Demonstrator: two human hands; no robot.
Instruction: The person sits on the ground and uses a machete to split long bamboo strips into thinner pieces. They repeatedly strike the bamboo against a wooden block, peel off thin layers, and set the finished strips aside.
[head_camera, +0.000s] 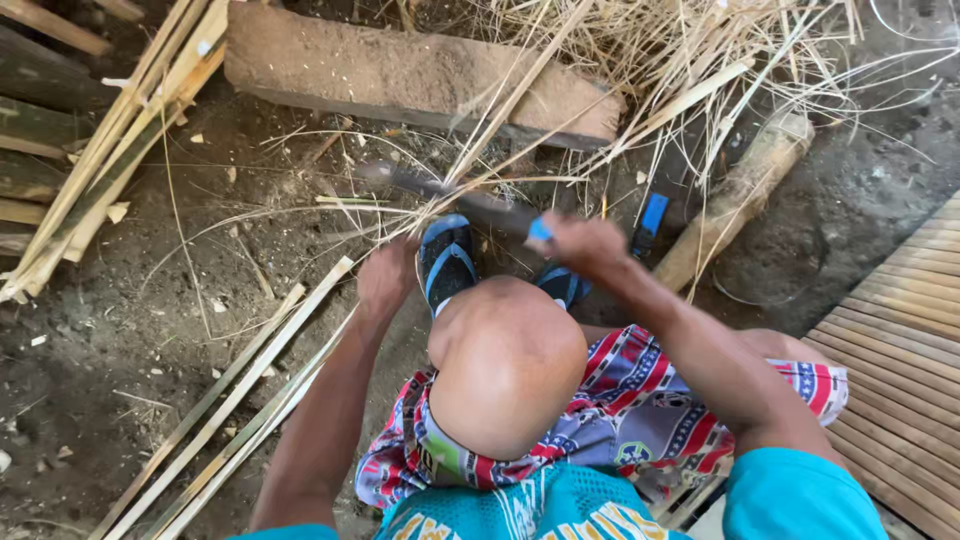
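Note:
My right hand (583, 243) grips the blue handle of a long dark knife (440, 189) whose blade points left and is blurred. My left hand (387, 276) is closed on a thin bamboo strip (500, 112) that runs up and to the right across the blade. Both hands are above my feet in blue sandals (446, 259), in front of my raised knee (508, 362).
A wooden block (400, 70) lies at the top. Split bamboo slats (110, 150) are stacked at the upper left, more slats (240, 400) lie on the dirt at lower left. Dry shavings (680, 50) pile at the top right beside a bamboo log (735, 200). A slatted mat (905, 350) is at right.

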